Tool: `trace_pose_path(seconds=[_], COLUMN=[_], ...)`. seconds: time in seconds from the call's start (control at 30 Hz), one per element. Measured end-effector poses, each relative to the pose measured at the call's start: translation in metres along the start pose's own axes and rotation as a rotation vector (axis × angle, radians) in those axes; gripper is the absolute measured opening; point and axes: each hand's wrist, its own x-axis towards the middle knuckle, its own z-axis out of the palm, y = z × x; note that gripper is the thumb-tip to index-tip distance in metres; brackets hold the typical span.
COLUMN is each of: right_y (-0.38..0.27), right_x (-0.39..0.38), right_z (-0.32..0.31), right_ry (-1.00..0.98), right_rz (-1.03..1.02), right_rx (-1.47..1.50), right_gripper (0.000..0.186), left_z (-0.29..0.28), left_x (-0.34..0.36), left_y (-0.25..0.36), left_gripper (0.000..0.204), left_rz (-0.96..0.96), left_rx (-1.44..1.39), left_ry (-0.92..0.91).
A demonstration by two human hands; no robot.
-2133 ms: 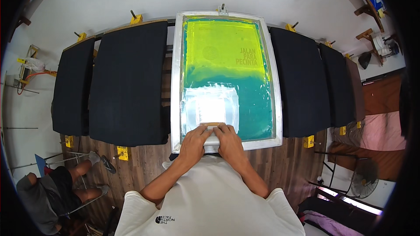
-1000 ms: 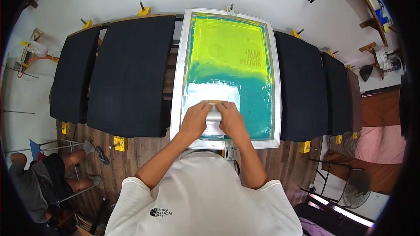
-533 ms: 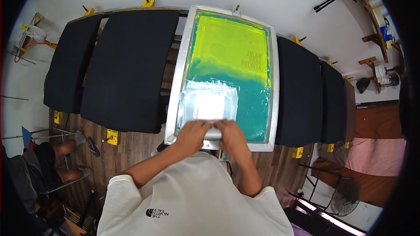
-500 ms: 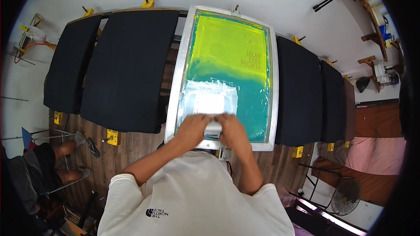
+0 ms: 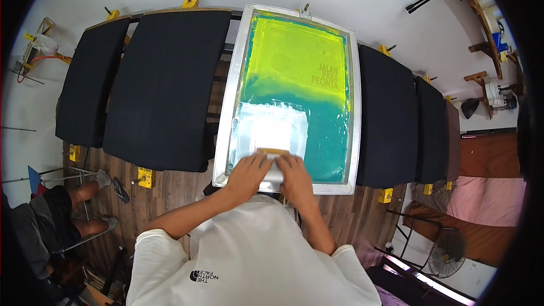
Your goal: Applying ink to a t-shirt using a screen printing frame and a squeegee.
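Both hands grip a squeegee (image 5: 272,152), whose brownish upper edge shows between and beyond the fingers. My left hand (image 5: 250,175) is wrapped round its left part, my right hand (image 5: 294,178) round its right part, thumbs close together. It sits at the near end of a silver metal-framed printing screen (image 5: 355,107). White ink (image 5: 272,122) lies on the mesh just beyond the squeegee. The far mesh is yellow-green (image 5: 300,45) with a faint printed design; the rest is teal (image 5: 326,130). The squeegee's lower edge is partly hidden by my hands.
Black fabric-covered boards (image 5: 170,85) stand left of the screen, with more black boards (image 5: 387,119) on its right. Yellow clamps (image 5: 146,178) hold their ends. At lower left a seated person's legs (image 5: 85,192) show beside a sandal (image 5: 120,190). A fan (image 5: 447,253) stands lower right.
Both hands have drawn slightly toward me with the squeegee and tilted it, so its brownish edge now shows beyond the fingers. The screen stays in place.
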Motion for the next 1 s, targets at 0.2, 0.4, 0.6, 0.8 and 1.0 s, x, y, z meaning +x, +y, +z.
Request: trace_pose_path(seconds=[0.2,0.4,0.6,0.8,1.0], right_y=[-0.009,0.019,0.032,0.010,-0.006], right_x=[-0.020,0.069,0.089,0.013,-0.029], right_z=[-0.009,-0.023,-0.015,0.010,0.004], right_ry=[-0.050,0.024,0.086,0.040,-0.008], right_rz=[-0.009,-0.050,-0.072,-0.017,-0.026], right_rx=[0.059,-0.031,-0.075,0.028,0.104], right_gripper=[0.063,0.052,0.044,0.067,0.058], left_z=[-0.017,-0.022,-0.014,0.002,-0.017], left_x=[-0.014,0.071,0.085,0.007,-0.020], left_y=[0.017,-0.028,-0.043,-0.011,0.017], left_gripper=[0.059,0.046,0.048,0.065,0.064], left_rz=[-0.004,-0.073,-0.064,-0.019,-0.070], left_rx=[-0.061,-0.125,-0.084,-0.062,-0.181], left_ry=[-0.200,-0.020,0.003,-0.037,-0.224])
